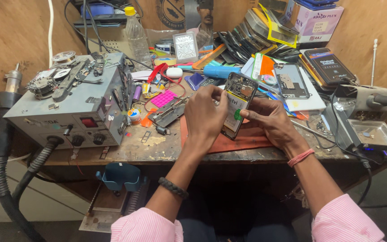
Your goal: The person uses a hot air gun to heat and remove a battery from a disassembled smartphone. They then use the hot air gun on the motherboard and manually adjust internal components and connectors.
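You hold an opened phone (237, 104) upright over the orange mat (242, 140) at the desk (157, 150) centre — back cover off, battery and board exposed. Your right hand (272, 120) cradles it from 3 o'clock, fingers closed around its edge; your left hand (204, 114) pinches at its upper side from 9 o'clock. The grey rework station (75, 105) sits at 9 o'clock. The step looks like inspection of the internals — any next move calls for a steady grip.

Around the orange mat (242, 142), only its near edge lies open for a hand, since the grey rework station (75, 105) blocks its left, small tools and a pink pad (163, 98) crowd behind, and a metal tray (375, 134) stands right.
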